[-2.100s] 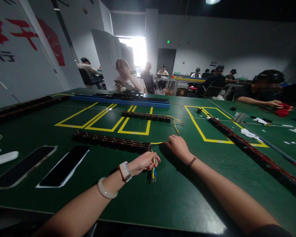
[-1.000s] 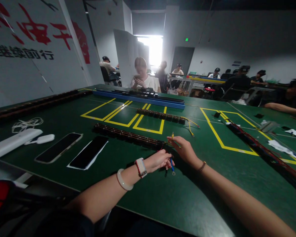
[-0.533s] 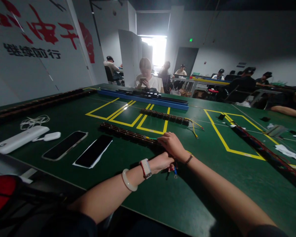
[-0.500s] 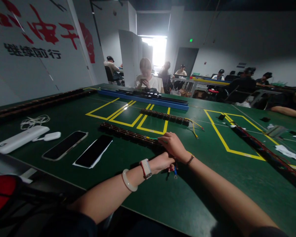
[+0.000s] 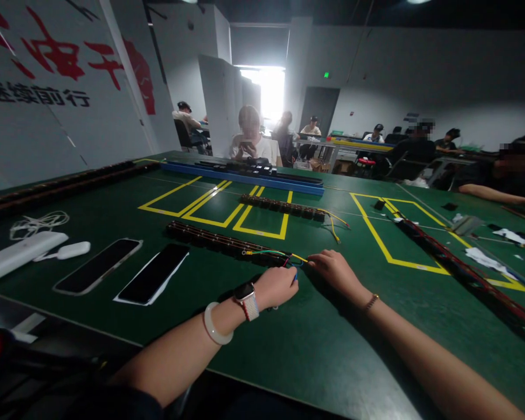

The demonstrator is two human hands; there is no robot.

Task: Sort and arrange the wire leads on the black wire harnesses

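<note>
A long dark wiring strip (image 5: 219, 238) with thin copper-coloured lines lies in front of me. At its right end several coloured wires come out. My left hand (image 5: 276, 287) is closed around some of them; a bit of blue wire (image 5: 294, 276) shows at its fingers, the rest hidden in the fist. Between the fingertips of my right hand (image 5: 332, 271) is the end of a yellow wire (image 5: 299, 258), stretched out to the right. A green wire (image 5: 266, 252) with a ring terminal (image 5: 245, 252) bends back to the left over the strip.
Behind lies a second strip (image 5: 284, 206) with yellow leads. Two phones (image 5: 98, 265) (image 5: 154, 274), a white power bank (image 5: 24, 256) and a cable (image 5: 41, 223) are at left. A blue tray (image 5: 240, 177) stands at the back; a red wire bundle (image 5: 468, 274) runs along the right. People sit beyond.
My right hand has moved right, away from my left hand, drawing the yellow wire out straight. The green wire is let go and lies over the strip. The view has shifted slightly right.
</note>
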